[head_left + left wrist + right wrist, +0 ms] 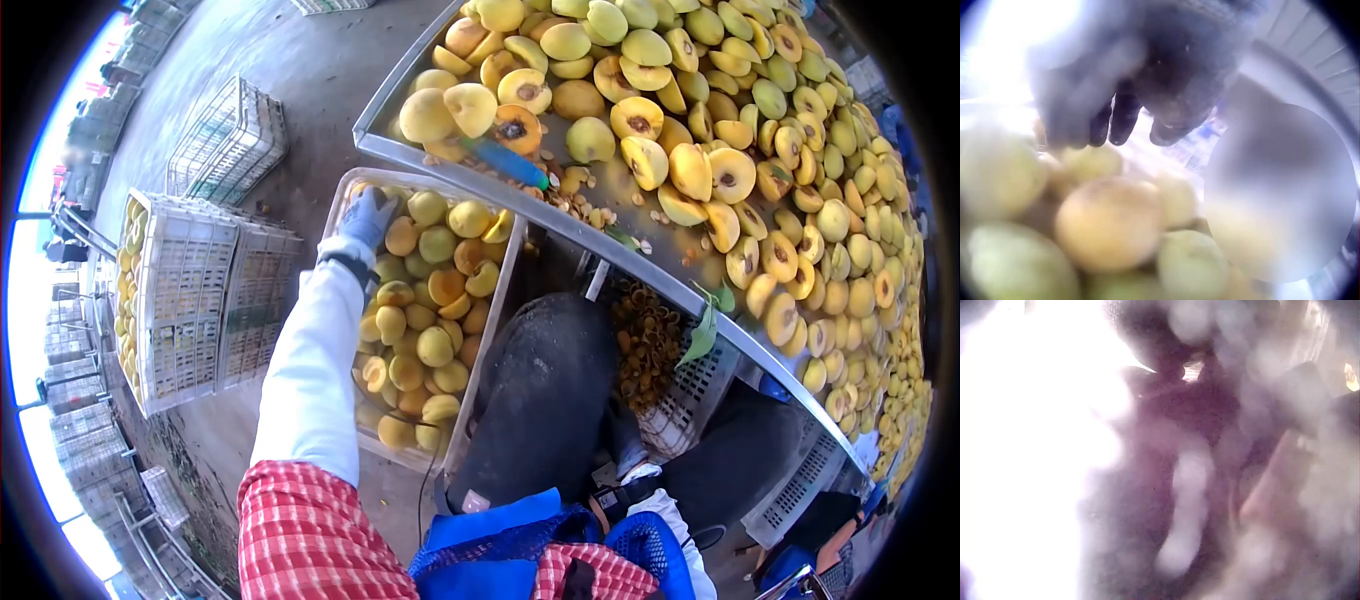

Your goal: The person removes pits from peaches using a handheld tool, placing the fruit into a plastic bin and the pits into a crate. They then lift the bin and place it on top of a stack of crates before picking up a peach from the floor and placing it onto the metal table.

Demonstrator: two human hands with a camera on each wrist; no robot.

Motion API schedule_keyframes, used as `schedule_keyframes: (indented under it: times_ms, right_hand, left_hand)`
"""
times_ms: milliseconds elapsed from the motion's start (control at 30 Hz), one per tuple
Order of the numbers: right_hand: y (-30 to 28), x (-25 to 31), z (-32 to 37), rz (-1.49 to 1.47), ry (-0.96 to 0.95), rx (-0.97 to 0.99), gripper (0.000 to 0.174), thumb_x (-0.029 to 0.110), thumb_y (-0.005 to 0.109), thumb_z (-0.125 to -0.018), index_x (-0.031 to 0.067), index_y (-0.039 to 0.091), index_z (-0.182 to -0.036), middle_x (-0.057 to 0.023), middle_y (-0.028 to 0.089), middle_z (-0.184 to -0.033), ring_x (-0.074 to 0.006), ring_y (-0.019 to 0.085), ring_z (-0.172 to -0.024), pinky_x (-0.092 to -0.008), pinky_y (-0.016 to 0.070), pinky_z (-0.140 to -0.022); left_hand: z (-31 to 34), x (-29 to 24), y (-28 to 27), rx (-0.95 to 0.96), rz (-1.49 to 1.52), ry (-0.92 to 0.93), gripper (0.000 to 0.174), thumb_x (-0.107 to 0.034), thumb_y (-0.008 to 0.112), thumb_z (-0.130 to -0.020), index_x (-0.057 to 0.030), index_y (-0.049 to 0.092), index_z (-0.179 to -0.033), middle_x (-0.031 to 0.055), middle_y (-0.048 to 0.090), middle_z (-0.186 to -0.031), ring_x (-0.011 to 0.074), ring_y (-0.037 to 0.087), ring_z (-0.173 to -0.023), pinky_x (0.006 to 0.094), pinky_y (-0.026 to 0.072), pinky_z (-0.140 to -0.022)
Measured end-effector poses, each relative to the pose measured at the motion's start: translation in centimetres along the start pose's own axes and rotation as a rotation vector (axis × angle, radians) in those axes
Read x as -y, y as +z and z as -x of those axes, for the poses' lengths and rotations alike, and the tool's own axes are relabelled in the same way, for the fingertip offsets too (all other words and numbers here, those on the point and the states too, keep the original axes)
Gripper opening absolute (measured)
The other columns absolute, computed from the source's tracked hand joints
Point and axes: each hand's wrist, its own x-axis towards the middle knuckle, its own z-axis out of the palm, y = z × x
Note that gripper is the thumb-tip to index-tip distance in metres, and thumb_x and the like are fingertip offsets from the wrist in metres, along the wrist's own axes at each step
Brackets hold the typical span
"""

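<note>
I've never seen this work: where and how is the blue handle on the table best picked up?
Probably round the middle of the blue handle, from above on the near side: it's long and narrow, lying near the table's edge with cut fruit on its far side.

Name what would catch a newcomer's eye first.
Most likely the heap of yellow halved and whole fruit on the metal-rimmed table, upper right in the head view. Then perhaps the slim blue tool with a green end near the table's rim, and the pale plastic crate of yellowish fruit below, left of centre.
</note>
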Motion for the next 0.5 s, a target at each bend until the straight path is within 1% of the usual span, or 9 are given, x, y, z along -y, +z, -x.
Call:
schedule_keyframes:
  times_ms: [33,100,133,167,200,233,300,367,500]
  right_hand:
    - [-0.3,1.3,0.5,0.035,0.019,-0.013,0.043,0.033,0.051,-0.095,-0.0043,0.058,-0.114,-0.0249,0.064,-0.107,-0.0355,0.062,-0.095,-0.0374,0.0464,-0.081]
    - [-0.3,6.6,2.1,0.102,0.06,-0.031,0.043,0.033,0.051,-0.095,-0.0041,0.058,-0.114,-0.0247,0.064,-0.108,-0.0359,0.062,-0.095,-0.038,0.0462,-0.08]
    - [-0.1,5.5,2.0,0.035,0.065,-0.015,0.043,0.033,0.051,-0.095,-0.004,0.058,-0.114,-0.0249,0.064,-0.107,-0.035,0.062,-0.094,-0.0375,0.0461,-0.08]
    - [0.0,4.0,1.2,-0.031,0.064,-0.002,0.043,0.033,0.051,-0.095,-0.0039,0.058,-0.115,-0.0251,0.064,-0.106,-0.0341,0.062,-0.093,-0.0371,0.046,-0.08]
    - [0.0,2.6,0.6,-0.095,0.065,0.008,0.043,0.034,0.051,-0.095,-0.0038,0.058,-0.115,-0.0253,0.064,-0.105,-0.0333,0.062,-0.092,-0.0366,0.0459,-0.079]
    - [0.0,1.5,0.4,-0.12,0.08,0.013,0.043,0.033,0.051,-0.095,-0.0039,0.058,-0.116,-0.0244,0.064,-0.104,-0.0312,0.062,-0.092,-0.0359,0.0458,-0.079]
    - [0.0,0.6,-0.1,-0.17,0.099,0.012,0.044,0.033,0.051,-0.096,-0.004,0.057,-0.118,-0.0226,0.065,-0.104,-0.027,0.062,-0.091,-0.0344,0.0458,-0.08]
    - [-0.2,1.9,0.8,-0.21,0.136,0.002,0.042,0.031,0.051,-0.096,-0.0043,0.057,-0.12,-0.019,0.065,-0.106,-0.0229,0.061,-0.093,-0.0326,0.0459,-0.082]
    - [-0.3,2.6,1.0,-0.415,0.065,0.026,0.037,0.025,0.051,-0.098,-0.0042,0.057,-0.121,-0.0123,0.065,-0.109,-0.0175,0.059,-0.096,-0.0294,0.0462,-0.085]
  left_hand:
    - [3.9,-3.9,-1.7,-0.18,0.085,0.084,0.04,-0.036,0.063,-0.086,-0.0049,0.057,-0.11,0.0191,0.06,-0.106,0.0374,0.058,-0.098,0.0449,0.0463,-0.085]
    - [9.5,-5.9,-0.4,-0.478,-0.017,0.336,0.037,-0.029,0.068,-0.084,-0.0068,0.057,-0.112,0.0165,0.061,-0.103,0.0367,0.06,-0.092,0.0438,0.0488,-0.079]
    - [12.9,-7.9,-0.8,-0.336,0.037,0.303,0.045,-0.03,0.069,-0.081,-0.0083,0.056,-0.118,0.0152,0.06,-0.111,0.0351,0.058,-0.1,0.0451,0.0462,-0.086]
    - [16.0,-8.8,-0.2,-0.26,-0.163,0.309,0.057,-0.037,0.067,-0.082,-0.0104,0.05,-0.13,0.0134,0.054,-0.126,0.0326,0.05,-0.118,0.048,0.0375,-0.1]
    - [18.2,-6.2,3.3,-0.137,-0.336,0.273,0.065,-0.046,0.059,-0.086,-0.0121,0.043,-0.139,0.0102,0.045,-0.14,0.0303,0.036,-0.133,0.0514,0.0204,-0.112]
    - [19.8,-5.1,4.4,-0.107,-0.514,0.328,0.072,-0.05,0.053,-0.087,-0.0102,0.034,-0.145,0.0098,0.039,-0.145,0.0311,0.029,-0.137,0.0519,0.0136,-0.114]
    - [19.6,-6.3,4.0,-0.101,-0.411,0.244,0.068,-0.049,0.051,-0.089,-0.0099,0.036,-0.143,0.0096,0.039,-0.145,0.032,0.029,-0.138,0.051,0.0121,-0.114]
    - [19.1,-5.8,3.0,-0.086,-0.224,0.198,0.058,-0.042,0.057,-0.088,-0.0103,0.046,-0.135,0.0114,0.044,-0.14,0.0319,0.033,-0.134,0.0504,0.0183,-0.111]
    - [24.5,-6.4,-0.7,-0.451,-0.018,0.051,0.042,-0.03,0.067,-0.083,-0.012,0.058,-0.12,0.0099,0.058,-0.122,0.0292,0.052,-0.115,0.0415,0.0365,-0.099]
